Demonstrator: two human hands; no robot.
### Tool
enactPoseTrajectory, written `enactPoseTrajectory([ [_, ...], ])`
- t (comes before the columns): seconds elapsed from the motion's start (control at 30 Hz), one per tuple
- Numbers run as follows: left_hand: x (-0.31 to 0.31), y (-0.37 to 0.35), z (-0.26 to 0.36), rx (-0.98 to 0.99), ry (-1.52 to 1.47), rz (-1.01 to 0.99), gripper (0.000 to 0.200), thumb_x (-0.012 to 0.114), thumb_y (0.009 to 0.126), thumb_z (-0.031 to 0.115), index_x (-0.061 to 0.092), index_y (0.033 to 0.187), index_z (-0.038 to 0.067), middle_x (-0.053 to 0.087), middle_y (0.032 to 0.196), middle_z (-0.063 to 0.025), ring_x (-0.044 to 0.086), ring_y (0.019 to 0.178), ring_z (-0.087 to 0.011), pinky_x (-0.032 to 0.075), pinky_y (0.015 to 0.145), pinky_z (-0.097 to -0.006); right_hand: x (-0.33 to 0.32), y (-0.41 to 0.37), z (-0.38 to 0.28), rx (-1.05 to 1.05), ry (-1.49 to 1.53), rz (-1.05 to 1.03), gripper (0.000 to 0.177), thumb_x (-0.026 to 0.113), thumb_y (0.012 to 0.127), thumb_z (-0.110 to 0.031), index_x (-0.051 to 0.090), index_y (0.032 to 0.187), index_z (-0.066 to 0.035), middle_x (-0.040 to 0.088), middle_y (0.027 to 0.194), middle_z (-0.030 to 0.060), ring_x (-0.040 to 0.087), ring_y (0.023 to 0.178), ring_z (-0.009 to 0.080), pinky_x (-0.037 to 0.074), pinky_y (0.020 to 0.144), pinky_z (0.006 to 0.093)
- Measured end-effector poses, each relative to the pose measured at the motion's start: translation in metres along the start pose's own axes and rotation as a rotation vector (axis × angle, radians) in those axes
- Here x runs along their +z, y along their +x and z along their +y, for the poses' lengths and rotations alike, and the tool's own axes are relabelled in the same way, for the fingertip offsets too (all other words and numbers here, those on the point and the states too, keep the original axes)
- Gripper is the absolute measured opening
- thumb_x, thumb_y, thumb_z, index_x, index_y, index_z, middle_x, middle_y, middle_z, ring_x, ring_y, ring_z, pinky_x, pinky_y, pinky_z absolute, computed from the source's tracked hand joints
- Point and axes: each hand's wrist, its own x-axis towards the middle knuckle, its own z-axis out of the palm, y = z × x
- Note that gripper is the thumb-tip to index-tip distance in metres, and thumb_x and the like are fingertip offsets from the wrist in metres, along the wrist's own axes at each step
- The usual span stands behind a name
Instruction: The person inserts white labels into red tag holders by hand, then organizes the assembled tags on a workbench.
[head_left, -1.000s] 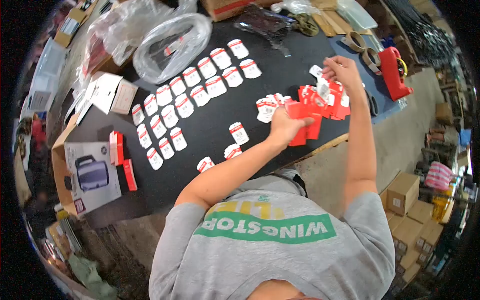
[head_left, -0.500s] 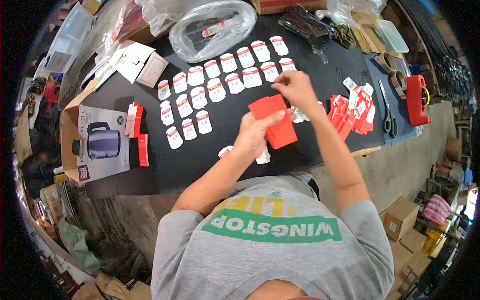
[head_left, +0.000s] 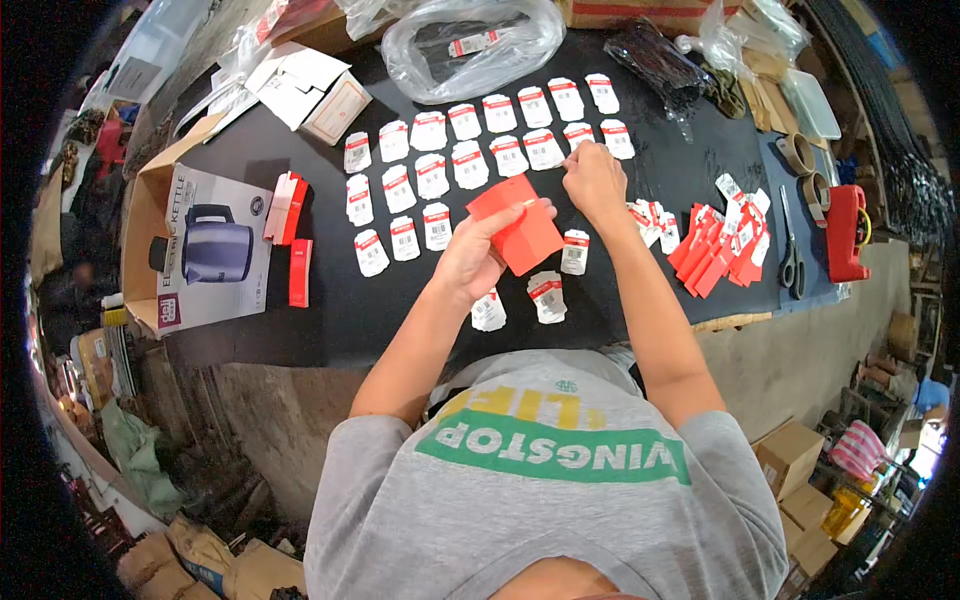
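Note:
My left hand (head_left: 478, 255) is closed around a stack of red cards (head_left: 520, 235), thumb on top, held above the black table. My right hand (head_left: 597, 180) is up and to the right of the stack, its fingers bent together at the lower edge of a white tag with a red band (head_left: 578, 135). Whether anything is pinched in those fingertips is hidden. White tags with barcodes lie in rows beyond my hands, including one (head_left: 432, 175) in the second row. Nearer my body are a few more tags (head_left: 547, 297), one partly under my left wrist.
A heap of red and white tags (head_left: 722, 240) lies to the right, beside scissors (head_left: 791, 262), tape rolls (head_left: 815, 193) and a red tape dispenser (head_left: 847, 235). At the left stands a kettle box (head_left: 212, 250) near red card bundles (head_left: 300, 272). A clear plastic bag (head_left: 400, 60) lies at the back.
My right hand has moved away from the red stack, onto the edge of a tag in the second row. My left hand still holds the stack. The view has shifted slightly.

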Motion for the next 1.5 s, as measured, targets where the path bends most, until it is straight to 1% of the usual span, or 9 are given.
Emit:
enactPoseTrajectory([
  [0.17,0.004,0.001,-0.002,0.059,0.075,0.059,0.031,0.064,0.085,0.008,0.056,0.112,-0.005,0.064,0.108,-0.0151,0.064,0.097,-0.0212,0.053,0.084,-0.0339,-0.007,-0.006,0.004,-0.029,0.105,0.038,0.013,0.061,0.082,-0.01,0.059,0.087,0.002,0.062,0.09,0.0195,0.063,0.082,0.0375,0.049,0.071,0.0442],
  [0.27,-0.001,0.007,-0.012,0.287,0.282,0.151,0.026,0.067,0.084,0.008,0.061,0.107,-0.003,0.066,0.104,-0.0112,0.064,0.092,-0.0156,0.052,0.08,-0.0296,-0.035,-0.019,-0.005,-0.106,0.637,-0.012,0.007,0.055,0.089,-0.005,0.055,0.086,0.002,0.06,0.075,0.0086,0.052,0.054,0.0094,0.041,0.051,0.0239],
  [0.37,0.0,0.015,-0.015,0.464,0.492,0.187,0.018,0.069,0.082,0.005,0.066,0.098,-0.002,0.068,0.095,-0.008,0.065,0.084,-0.0119,0.052,0.075,-0.0259,-0.063,-0.033,-0.015,-0.03,0.863,-0.174,0.004,0.055,0.088,-0.001,0.056,0.087,0.003,0.06,0.074,0.0065,0.049,0.051,0.0055,0.038,0.048,0.0202],
  [0.6,0.019,0.017,-0.016,0.777,0.905,0.292,0.016,0.071,0.079,0.008,0.069,0.089,-0.005,0.07,0.076,-0.0066,0.06,0.067,-0.0055,0.049,0.061,-0.024,-0.07,-0.045,-0.022,-0.066,0.96,-0.183,0.01,0.058,0.082,0.005,0.056,0.091,0.003,0.06,0.072,0.006,0.054,0.052,0.0077,0.043,0.046,0.0217],
  [1.0,0.046,0.016,-0.017,0.923,1.149,0.15,0.015,0.067,0.078,0.002,0.069,0.093,0.002,0.07,0.083,-0.0105,0.067,0.072,-0.0154,0.051,0.063,-0.0269,-0.09,-0.053,-0.004,-0.059,1.117,-0.217,0.03,0.06,0.087,-0.003,0.053,0.116,0.006,0.062,0.076,0.0069,0.062,0.063,0.0107,0.047,0.054,0.0203],
  [1.17,0.057,0.033,-0.013,1.241,1.352,-0.073,0.022,0.07,0.074,0.003,0.068,0.096,0.004,0.069,0.093,-0.0104,0.068,0.081,-0.0243,0.054,0.068,-0.0313,-0.119,-0.064,0.015,0.097,1.325,-0.292,0.021,0.063,0.089,-0.015,0.065,0.098,0.004,0.067,0.081,0.0091,0.066,0.067,0.0142,0.053,0.062,0.0229],
  [1.27,0.081,0.042,-0.022,1.389,1.344,-0.268,0.018,0.069,0.077,0.006,0.068,0.094,0.005,0.069,0.091,-0.0102,0.068,0.079,-0.023,0.054,0.065,-0.0307,-0.139,-0.068,0.035,0.142,1.256,-0.22,0.017,0.064,0.088,-0.014,0.068,0.088,0.002,0.066,0.073,0.0073,0.062,0.058,0.0108,0.049,0.054,0.0234],
  [1.4,0.117,0.045,-0.054,1.039,1.161,-0.182,0.012,0.067,0.079,0.005,0.067,0.091,0.002,0.066,0.077,-0.012,0.063,0.061,-0.0224,0.05,0.058,-0.0286,-0.167,-0.056,0.064,0.128,0.908,0.137,0.016,0.063,0.088,-0.014,0.068,0.087,0.001,0.064,0.072,0.0025,0.05,0.053,0.0038,0.037,0.048,0.0179],
  [1.5,0.127,0.055,-0.085,0.571,0.906,-0.202,0.014,0.07,0.077,0.003,0.067,0.09,-0.002,0.068,0.073,-0.0047,0.058,0.066,-0.0044,0.047,0.059,-0.0237,-0.177,-0.036,0.1,0.166,0.942,0.239,0.02,0.062,0.089,-0.016,0.063,0.089,0.003,0.062,0.071,0.0038,0.052,0.054,0.0054,0.038,0.048,0.019],
])
